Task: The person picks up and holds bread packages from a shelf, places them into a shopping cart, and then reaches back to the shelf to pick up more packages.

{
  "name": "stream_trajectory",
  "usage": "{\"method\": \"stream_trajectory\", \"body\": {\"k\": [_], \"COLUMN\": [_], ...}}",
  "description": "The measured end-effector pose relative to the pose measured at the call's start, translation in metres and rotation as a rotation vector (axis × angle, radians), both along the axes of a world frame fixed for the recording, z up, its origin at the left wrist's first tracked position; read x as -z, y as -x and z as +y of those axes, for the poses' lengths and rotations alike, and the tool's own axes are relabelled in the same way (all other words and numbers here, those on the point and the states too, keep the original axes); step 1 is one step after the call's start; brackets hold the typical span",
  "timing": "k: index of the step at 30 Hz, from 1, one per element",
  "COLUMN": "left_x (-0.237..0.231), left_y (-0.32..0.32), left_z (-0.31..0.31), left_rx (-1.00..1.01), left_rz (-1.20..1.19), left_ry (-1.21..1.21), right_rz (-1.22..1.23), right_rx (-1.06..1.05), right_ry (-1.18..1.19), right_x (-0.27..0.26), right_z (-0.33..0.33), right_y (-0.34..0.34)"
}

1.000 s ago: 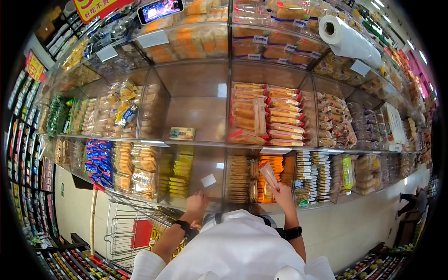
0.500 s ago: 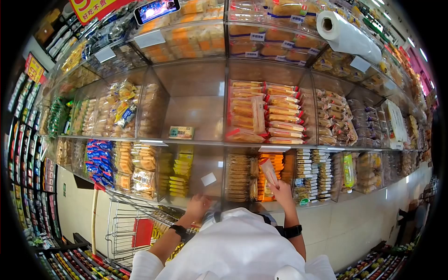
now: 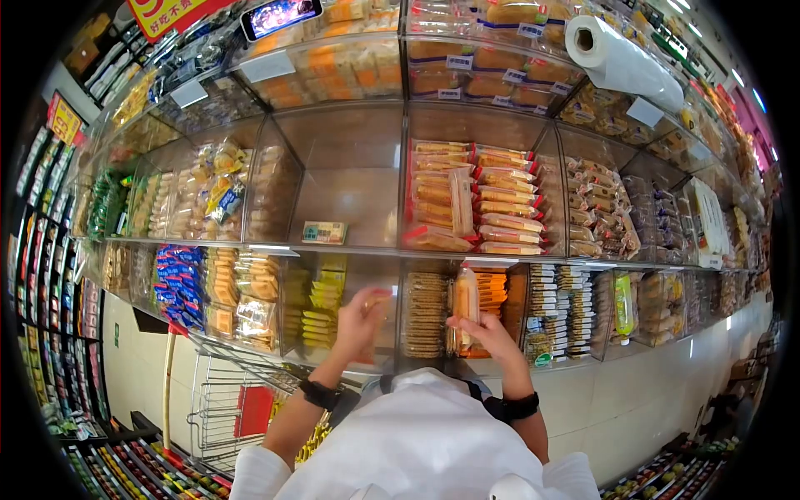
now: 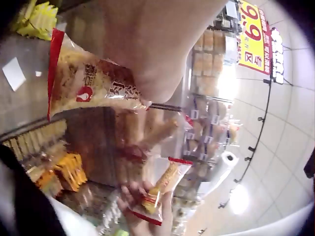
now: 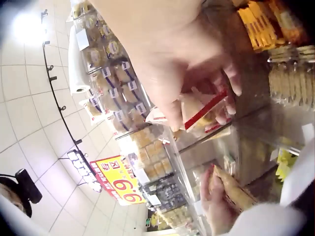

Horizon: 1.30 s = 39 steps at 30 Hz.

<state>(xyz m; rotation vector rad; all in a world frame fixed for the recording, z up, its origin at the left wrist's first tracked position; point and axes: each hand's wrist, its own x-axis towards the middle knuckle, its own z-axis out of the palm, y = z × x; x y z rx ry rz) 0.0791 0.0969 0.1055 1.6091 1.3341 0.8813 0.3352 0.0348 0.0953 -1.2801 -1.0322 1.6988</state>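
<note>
The left hand (image 3: 360, 325) is raised in front of a lower bin; in the left wrist view it grips a clear packet (image 4: 93, 81) with brown print and a red end. To its right, the right hand (image 3: 493, 340) holds a long wrapped pastry (image 3: 467, 296) upright before the orange packets (image 3: 493, 292). The right wrist view shows this hand (image 5: 172, 64) curled round a red-edged wrapper (image 5: 194, 110), with the left hand (image 5: 219, 204) and its packet (image 5: 234, 189) lower down. Stacked long pastries (image 3: 510, 204) lie in the bin above.
Clear bin dividers and front edges surround both hands. A small box (image 3: 324, 232) lies in the upper middle bin. A shopping cart (image 3: 225, 408) stands at lower left, beside a wooden pole (image 3: 168, 383). A phone (image 3: 281, 18) and a plastic bag roll (image 3: 621, 62) sit at the top.
The left hand has risen from the lower bin's front edge and now covers the white card. The right hand has shifted left, and its pastry has turned more upright.
</note>
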Motion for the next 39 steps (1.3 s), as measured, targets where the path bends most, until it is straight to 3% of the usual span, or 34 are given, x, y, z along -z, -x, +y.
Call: {"method": "stream_trajectory", "body": {"k": [3, 6, 10, 11, 14, 17, 20, 23, 29, 32, 39], "left_x": [-0.012, -0.017, -0.017, -0.018, -0.027, 0.006, 0.016, 0.0, -0.016, -0.022, -0.013], "left_y": [-0.023, -0.056, -0.081, -0.077, -0.078, -0.07, -0.065, -0.058, -0.067, -0.064, -0.061], "left_z": [0.012, 0.014, 0.007, 0.008, 0.004, -0.001, -0.006, -0.014, -0.015, -0.013, -0.013], "left_rx": [0.049, -0.024, -0.077, -0.036, -0.017, -0.045, -0.007, 0.298, 0.164, 0.122, 0.119], "left_rz": [-0.054, -0.372, -0.705, -0.576, -0.801, -0.712, -0.692, -0.584, -0.729, -0.697, -0.428], "left_ry": [-0.051, -0.087, 0.127, 0.201, 0.181, 0.164, 0.354, 0.513, 0.473, 0.488, 0.329], "right_rz": [0.136, 0.104, 0.093, 0.068, 0.022, 0.15, 0.217, 0.306, 0.39, 0.603, 0.594], "right_rx": [-0.154, -0.326, -0.285, -0.214, -0.149, -0.017, 0.051, -0.081, -0.006, -0.009, -0.332], "right_ry": [-0.023, 0.088, -0.057, -0.03, -0.042, 0.049, 0.012, 0.054, 0.087, 0.038, 0.022], "right_x": [-0.019, -0.023, -0.032, -0.029, -0.023, -0.026, -0.029, -0.041, -0.025, -0.045, -0.026], "right_z": [0.005, 0.006, 0.009, 0.007, 0.001, -0.002, -0.003, -0.001, -0.004, -0.006, -0.006], "right_y": [0.017, 0.029, 0.041, 0.039, 0.029, 0.029, 0.032, 0.032, 0.032, 0.041, 0.013]}}
